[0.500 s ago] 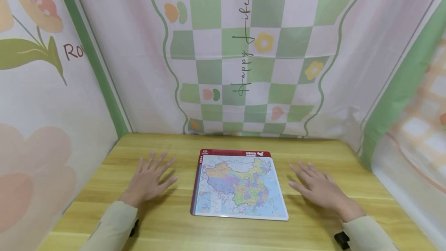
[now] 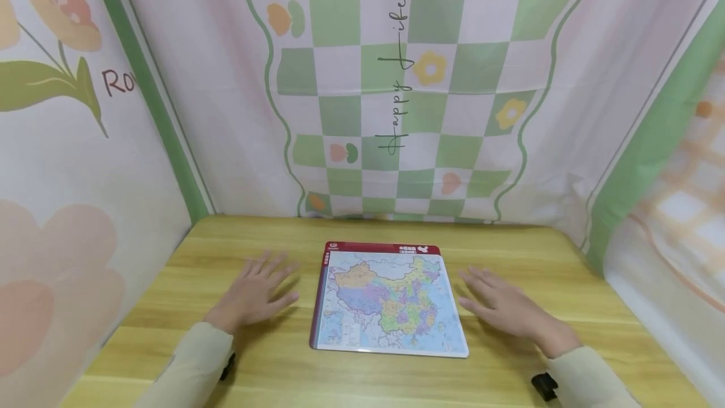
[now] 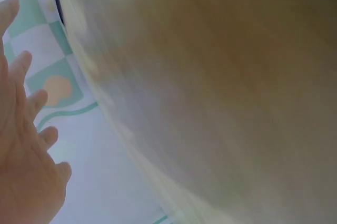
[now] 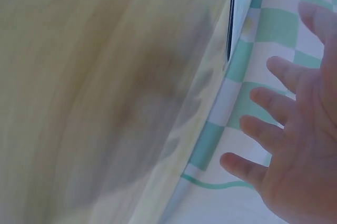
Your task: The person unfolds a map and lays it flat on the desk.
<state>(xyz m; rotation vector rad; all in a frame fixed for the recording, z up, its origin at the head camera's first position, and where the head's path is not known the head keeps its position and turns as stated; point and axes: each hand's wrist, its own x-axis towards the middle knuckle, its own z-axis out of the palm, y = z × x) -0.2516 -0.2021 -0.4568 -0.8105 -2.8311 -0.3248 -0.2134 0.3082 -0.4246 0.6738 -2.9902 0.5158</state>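
Left hand and right hand have moved inward, each grip spread-fingered and empty. The map lies flat between them, lower centre of the frame, apparently set within reach of both.

I count one map board, one worktop, two sleeves and my two hands (ten fingers between them).

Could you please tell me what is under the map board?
The map board lies on the wooden table, whose surface shows around all its edges. The part directly beneath is covered, so I cannot tell whether anything thin is there.
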